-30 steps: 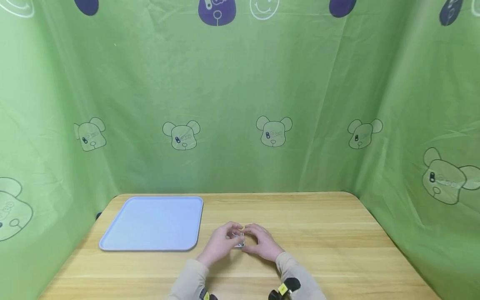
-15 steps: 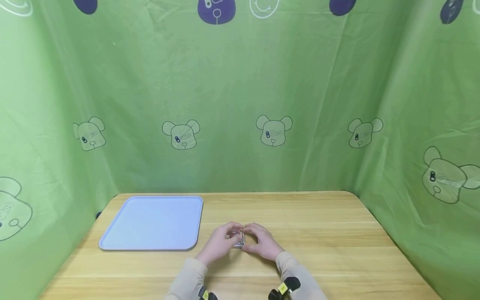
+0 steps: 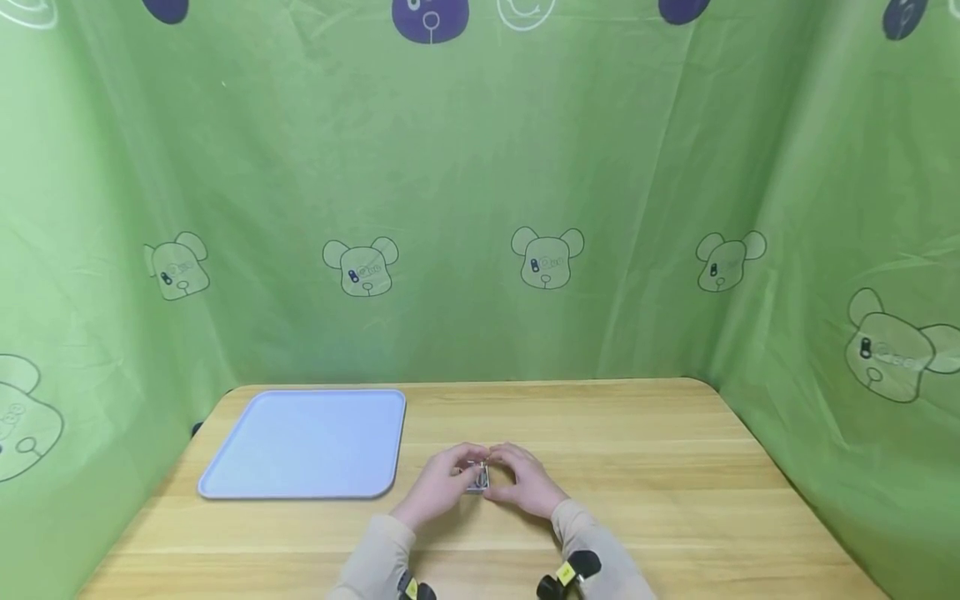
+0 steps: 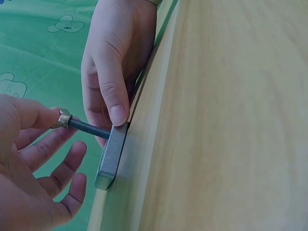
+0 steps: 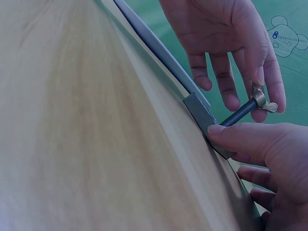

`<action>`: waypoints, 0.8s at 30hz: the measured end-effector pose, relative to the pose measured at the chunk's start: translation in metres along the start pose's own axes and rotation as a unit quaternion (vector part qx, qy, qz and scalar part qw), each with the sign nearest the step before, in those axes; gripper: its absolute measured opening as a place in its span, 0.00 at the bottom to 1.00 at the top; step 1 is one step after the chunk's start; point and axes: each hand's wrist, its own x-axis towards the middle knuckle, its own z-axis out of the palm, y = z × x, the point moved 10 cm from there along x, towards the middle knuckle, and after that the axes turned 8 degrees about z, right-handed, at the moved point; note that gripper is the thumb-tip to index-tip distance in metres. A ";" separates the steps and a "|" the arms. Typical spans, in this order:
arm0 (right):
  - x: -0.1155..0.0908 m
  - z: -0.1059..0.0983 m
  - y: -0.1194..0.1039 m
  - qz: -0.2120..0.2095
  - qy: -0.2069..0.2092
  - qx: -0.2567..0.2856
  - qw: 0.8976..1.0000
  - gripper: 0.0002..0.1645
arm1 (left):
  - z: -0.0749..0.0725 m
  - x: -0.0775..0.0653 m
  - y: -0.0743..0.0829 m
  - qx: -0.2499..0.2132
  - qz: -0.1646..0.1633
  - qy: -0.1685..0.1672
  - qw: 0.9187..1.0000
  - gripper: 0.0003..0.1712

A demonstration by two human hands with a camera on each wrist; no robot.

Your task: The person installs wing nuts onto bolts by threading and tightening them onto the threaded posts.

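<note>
1. The left hand (image 3: 441,490) pinches the wing nut (image 4: 62,119) in a closed grip, its other fingers spread loosely, likely so that they clear the wings.
2. The right hand (image 3: 527,488) grips the metal block (image 4: 113,156), thumb just beside the threaded rod (image 4: 90,128), presumably to steady it; its fingers beyond the block are hard to make out.
3. The metal block lies on the worktop (image 3: 637,517), about midway between left and right edges, rod upward, which puts the wing nut within easy reach.
4. The tray (image 3: 307,446) sits toward the worktop's far left corner, perhaps to give both hands room.
</note>
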 end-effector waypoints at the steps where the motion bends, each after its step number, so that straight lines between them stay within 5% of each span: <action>1: 0.000 0.000 0.000 0.000 0.001 0.000 1.000 0.34 | 0.000 0.000 0.000 -0.001 0.000 0.000 1.000 0.16; 13: 0.001 0.000 -0.001 -0.008 0.002 -0.013 1.000 0.33 | 0.001 0.001 0.002 -0.001 0.012 0.000 1.000 0.19; 24: -0.002 0.000 -0.002 -0.001 -0.003 -0.017 1.000 0.34 | -0.006 0.000 -0.006 0.040 -0.042 0.048 0.997 0.14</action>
